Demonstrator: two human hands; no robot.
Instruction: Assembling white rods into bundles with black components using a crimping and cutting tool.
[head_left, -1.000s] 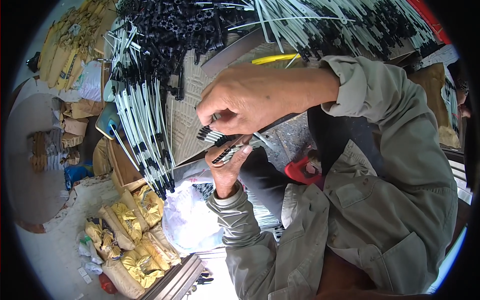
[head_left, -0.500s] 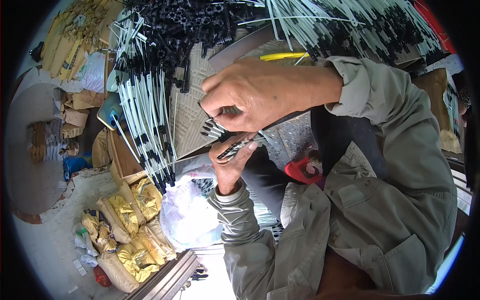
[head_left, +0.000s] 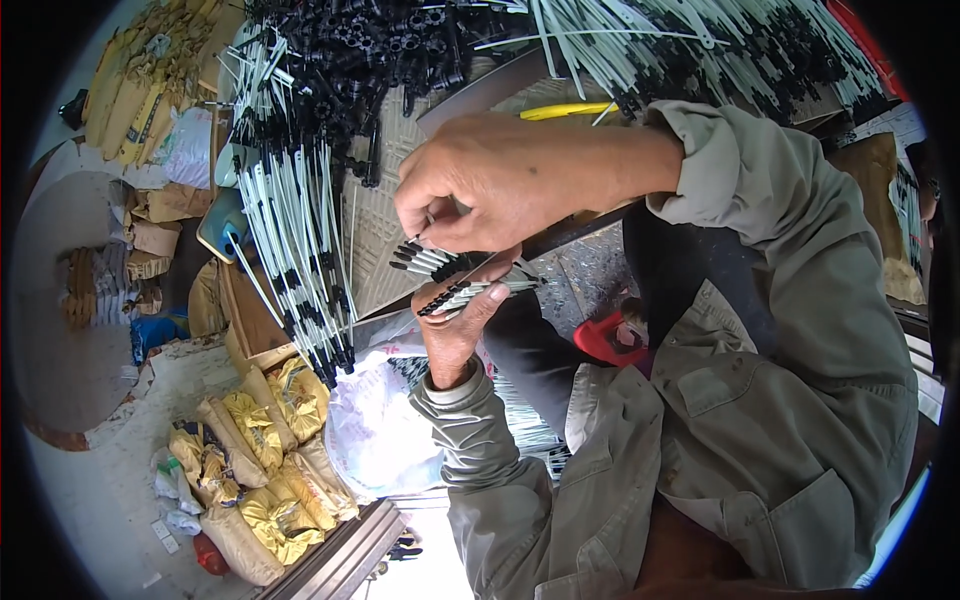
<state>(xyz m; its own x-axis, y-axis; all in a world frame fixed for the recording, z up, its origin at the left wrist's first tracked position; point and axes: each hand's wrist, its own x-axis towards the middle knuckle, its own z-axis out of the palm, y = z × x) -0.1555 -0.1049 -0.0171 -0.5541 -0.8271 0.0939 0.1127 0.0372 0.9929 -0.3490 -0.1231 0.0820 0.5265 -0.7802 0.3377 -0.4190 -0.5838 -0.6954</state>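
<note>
My left hand (head_left: 450, 335) is closed round a bundle of thin pale sticks with black ends (head_left: 424, 260). The thumb lies across the sticks, and their black tips fan out toward the upper left. Just above the bundle is my right hand (head_left: 465, 185), its fingers curled into a pinch close to the fanned tips. What sits between those fingertips, if anything, is hidden by the hand. More sticks of the same kind (head_left: 300, 240) lie in a long bunch on the worktable (head_left: 380, 240), to the left of both hands.
A heap of black plastic parts (head_left: 400, 50) covers the table's far side. Piled pale sticks (head_left: 680, 60) lie at the far right, near a yellow tool (head_left: 565, 112). Below left are a plastic-lined container (head_left: 375, 430) and gold packets (head_left: 265, 420). A red object (head_left: 605, 340) is near my legs.
My right hand has shifted slightly left, and more of the fanned black tips shows beneath it. My left hand has moved slightly left, still round the bundle.
</note>
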